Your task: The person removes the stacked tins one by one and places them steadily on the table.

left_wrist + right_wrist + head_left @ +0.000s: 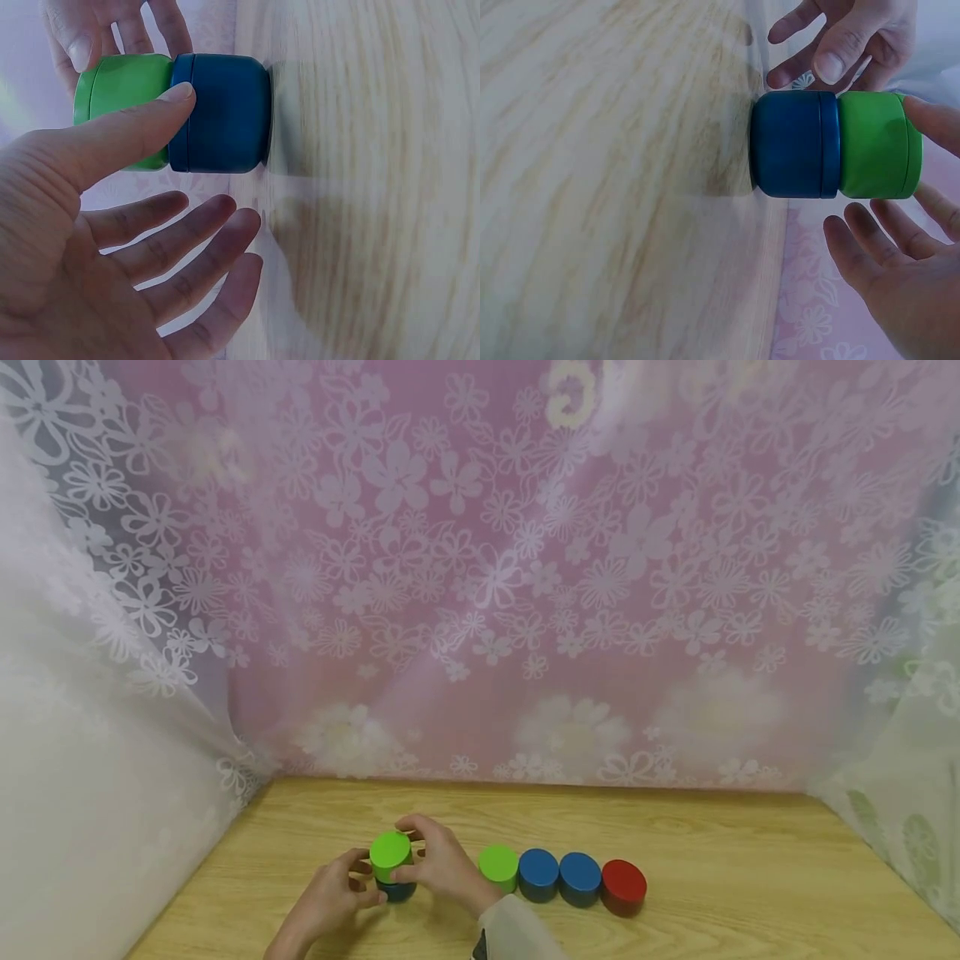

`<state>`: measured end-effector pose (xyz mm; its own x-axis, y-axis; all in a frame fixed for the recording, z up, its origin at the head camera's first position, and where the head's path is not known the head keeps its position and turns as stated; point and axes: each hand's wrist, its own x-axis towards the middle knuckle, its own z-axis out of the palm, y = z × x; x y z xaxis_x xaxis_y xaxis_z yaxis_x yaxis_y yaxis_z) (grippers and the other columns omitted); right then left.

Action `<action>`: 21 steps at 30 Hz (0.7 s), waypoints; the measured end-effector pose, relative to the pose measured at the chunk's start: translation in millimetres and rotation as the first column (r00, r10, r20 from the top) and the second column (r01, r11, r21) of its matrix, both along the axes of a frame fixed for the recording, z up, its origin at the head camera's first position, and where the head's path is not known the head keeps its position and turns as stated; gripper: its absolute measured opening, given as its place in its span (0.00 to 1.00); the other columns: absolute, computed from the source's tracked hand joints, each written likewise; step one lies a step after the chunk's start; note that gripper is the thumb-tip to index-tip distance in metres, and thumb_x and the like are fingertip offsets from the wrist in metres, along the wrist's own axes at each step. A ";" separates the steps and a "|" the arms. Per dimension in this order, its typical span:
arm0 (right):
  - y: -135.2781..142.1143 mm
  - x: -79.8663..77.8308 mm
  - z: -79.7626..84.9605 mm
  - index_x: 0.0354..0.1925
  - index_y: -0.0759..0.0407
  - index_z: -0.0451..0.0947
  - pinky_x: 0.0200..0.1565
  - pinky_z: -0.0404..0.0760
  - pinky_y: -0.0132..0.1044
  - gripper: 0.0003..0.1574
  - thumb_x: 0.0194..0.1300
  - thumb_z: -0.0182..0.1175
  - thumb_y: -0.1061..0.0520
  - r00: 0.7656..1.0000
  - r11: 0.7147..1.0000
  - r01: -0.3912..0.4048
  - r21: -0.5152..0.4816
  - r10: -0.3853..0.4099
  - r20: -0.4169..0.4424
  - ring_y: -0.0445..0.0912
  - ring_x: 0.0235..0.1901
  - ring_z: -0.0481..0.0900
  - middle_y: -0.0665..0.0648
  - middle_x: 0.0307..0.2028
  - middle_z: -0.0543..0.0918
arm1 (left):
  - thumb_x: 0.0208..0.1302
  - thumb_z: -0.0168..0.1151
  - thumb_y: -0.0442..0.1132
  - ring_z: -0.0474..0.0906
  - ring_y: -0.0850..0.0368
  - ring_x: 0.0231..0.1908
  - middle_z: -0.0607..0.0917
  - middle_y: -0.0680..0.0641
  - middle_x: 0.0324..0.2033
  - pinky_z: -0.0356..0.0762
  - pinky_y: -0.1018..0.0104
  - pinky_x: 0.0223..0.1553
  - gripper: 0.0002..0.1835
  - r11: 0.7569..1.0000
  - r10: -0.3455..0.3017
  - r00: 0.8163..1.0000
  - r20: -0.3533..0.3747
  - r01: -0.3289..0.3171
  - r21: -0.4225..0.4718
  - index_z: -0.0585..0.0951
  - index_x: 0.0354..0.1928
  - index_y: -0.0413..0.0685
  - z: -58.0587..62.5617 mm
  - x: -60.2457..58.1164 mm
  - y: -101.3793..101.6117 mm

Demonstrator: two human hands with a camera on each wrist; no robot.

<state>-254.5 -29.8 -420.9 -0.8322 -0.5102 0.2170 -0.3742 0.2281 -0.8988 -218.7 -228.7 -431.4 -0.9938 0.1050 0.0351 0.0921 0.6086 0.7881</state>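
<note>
A round lidded green jar stands on top of a dark blue jar, which rests on the table. My right hand holds the green jar near its top, thumb on one side and fingers on the other. The left hand is around the left side of the stack. In the left wrist view its thumb lies in front of the blue jar; whether it touches is unclear. The other left fingers are spread loosely, apart from both jars.
To the right, a row of similar jars stands on the wood-grain table: a green jar, two blue jars and a red jar. Flowered cloth hangs behind the table and at both sides.
</note>
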 end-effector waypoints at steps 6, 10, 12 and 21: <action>-3.2 -2.2 -1.6 0.60 0.62 0.75 0.54 0.81 0.41 0.33 0.57 0.74 0.68 1.000 1.000 -0.008 -0.018 0.008 -0.018 0.52 0.55 0.78 0.55 0.55 0.79 | 0.54 0.79 0.34 0.83 0.43 0.42 0.84 0.39 0.44 0.85 0.47 0.44 0.36 0.999 -0.028 1.000 -0.014 0.028 0.017 0.72 0.61 0.24 1.2 -1.6 0.1; -7.7 -0.1 -7.4 0.58 0.63 0.76 0.51 0.82 0.35 0.32 0.56 0.74 0.70 1.000 1.000 -0.014 -0.025 0.013 -0.027 0.50 0.52 0.80 0.54 0.53 0.80 | 0.54 0.79 0.34 0.83 0.43 0.42 0.84 0.40 0.44 0.84 0.47 0.45 0.36 0.999 -0.031 1.000 0.001 0.031 0.013 0.72 0.61 0.23 -0.8 0.5 -1.6; -8.6 1.4 -8.9 0.57 0.63 0.77 0.51 0.82 0.34 0.30 0.56 0.74 0.70 0.999 1.000 -0.007 -0.025 0.006 -0.033 0.49 0.51 0.80 0.54 0.53 0.80 | 0.54 0.79 0.35 0.83 0.43 0.43 0.84 0.40 0.45 0.84 0.47 0.45 0.37 1.000 -0.026 1.000 0.011 0.026 0.017 0.72 0.61 0.24 -2.0 1.9 -1.3; -4.6 0.7 -5.4 0.54 0.64 0.79 0.49 0.82 0.32 0.26 0.58 0.75 0.67 0.997 0.999 0.033 -0.040 -0.035 -0.065 0.52 0.51 0.82 0.56 0.51 0.81 | 0.54 0.79 0.35 0.82 0.40 0.46 0.84 0.40 0.47 0.84 0.45 0.46 0.36 1.000 -0.007 1.000 0.026 0.006 0.017 0.74 0.62 0.28 -1.8 -1.1 5.1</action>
